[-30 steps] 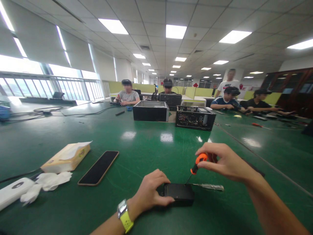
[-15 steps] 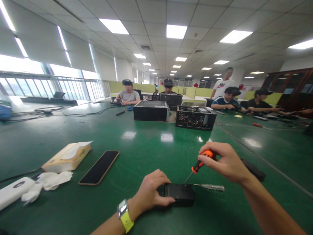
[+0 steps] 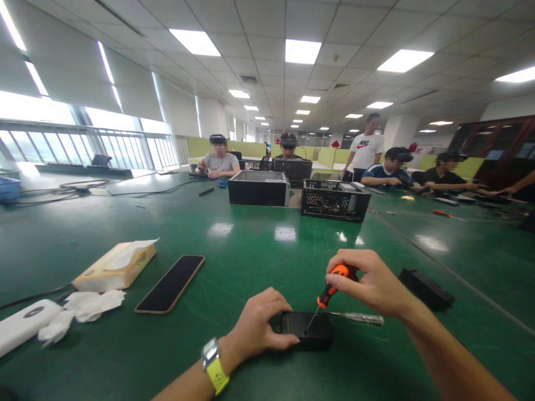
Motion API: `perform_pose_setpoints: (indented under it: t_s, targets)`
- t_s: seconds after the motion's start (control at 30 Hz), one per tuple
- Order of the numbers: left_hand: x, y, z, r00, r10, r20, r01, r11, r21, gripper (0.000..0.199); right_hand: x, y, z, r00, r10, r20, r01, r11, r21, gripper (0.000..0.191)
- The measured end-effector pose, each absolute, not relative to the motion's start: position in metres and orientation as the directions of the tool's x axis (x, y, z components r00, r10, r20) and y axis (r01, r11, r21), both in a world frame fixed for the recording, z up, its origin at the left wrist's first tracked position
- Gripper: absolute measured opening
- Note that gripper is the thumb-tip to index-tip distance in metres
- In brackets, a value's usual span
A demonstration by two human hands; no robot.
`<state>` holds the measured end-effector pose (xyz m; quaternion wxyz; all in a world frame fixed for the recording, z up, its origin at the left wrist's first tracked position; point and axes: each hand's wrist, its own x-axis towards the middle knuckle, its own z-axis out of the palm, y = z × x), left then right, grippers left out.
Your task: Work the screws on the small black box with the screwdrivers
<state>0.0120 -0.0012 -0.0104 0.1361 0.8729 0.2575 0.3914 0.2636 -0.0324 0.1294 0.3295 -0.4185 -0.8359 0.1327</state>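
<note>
A small black rectangular box (image 3: 320,329) lies on the green table, its exact kind unclear. My left hand (image 3: 262,322) grips its left end, with the thumb along the near side and fingers at the far side. An orange-and-black screwdriver (image 3: 333,285) is held in my right hand (image 3: 368,278), its shaft tilted down so that the tip meets the top of the box. Just behind the box lies a second screwdriver with a clear handle (image 3: 363,318). To the right of my right hand rests another black piece (image 3: 426,288).
On the left are a phone (image 3: 171,284), a tissue pack (image 3: 117,266), crumpled tissue (image 3: 90,306) and a white device (image 3: 27,326). Two computer cases, one closed-sided (image 3: 258,192) and one with a perforated panel (image 3: 334,201), stand farther back. Several people sit around the table; one person (image 3: 366,146) stands.
My right hand has moved left and slightly down, bringing the screwdriver tip from the box's far edge onto its top. My left hand stays put. The standing person has shifted left.
</note>
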Motion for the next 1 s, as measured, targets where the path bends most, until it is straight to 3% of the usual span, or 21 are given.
perform_pose_setpoints:
  t_s: [0.2, 0.3, 0.53, 0.7, 0.87, 1.0]
  targets:
    - [0.012, -0.001, -0.011, 0.565, 0.561, 0.605, 0.348, -0.827, 0.442, 0.042, 0.268, -0.033, 0.131, -0.504, 0.731, 0.46, 0.593, 0.68, -0.432, 0.014]
    - [0.012, -0.001, -0.011, 0.565, 0.559, 0.607, 0.353, -0.829, 0.434, 0.041, 0.271, -0.035, 0.133, -0.579, 0.665, 0.471, 0.522, 0.747, -0.412, 0.02]
    - [0.012, -0.001, -0.011, 0.56, 0.549, 0.621, 0.348, -0.836, 0.425, 0.042, 0.266, -0.042, 0.13, -0.566, 0.623, 0.54, 0.56, 0.771, -0.302, 0.023]
    - [0.012, -0.002, -0.011, 0.566, 0.549, 0.615, 0.355, -0.836, 0.419, 0.04, 0.264, -0.046, 0.131, -0.626, 0.557, 0.546, 0.472, 0.828, -0.304, 0.03]
    - [0.012, -0.001, -0.011, 0.569, 0.546, 0.615, 0.36, -0.838, 0.411, 0.041, 0.266, -0.043, 0.128, -0.601, 0.578, 0.552, 0.553, 0.799, -0.235, 0.028]
    - [0.012, -0.001, -0.011, 0.563, 0.546, 0.62, 0.356, -0.838, 0.414, 0.04, 0.267, -0.041, 0.13, -0.649, 0.541, 0.535, 0.472, 0.838, -0.275, 0.028]
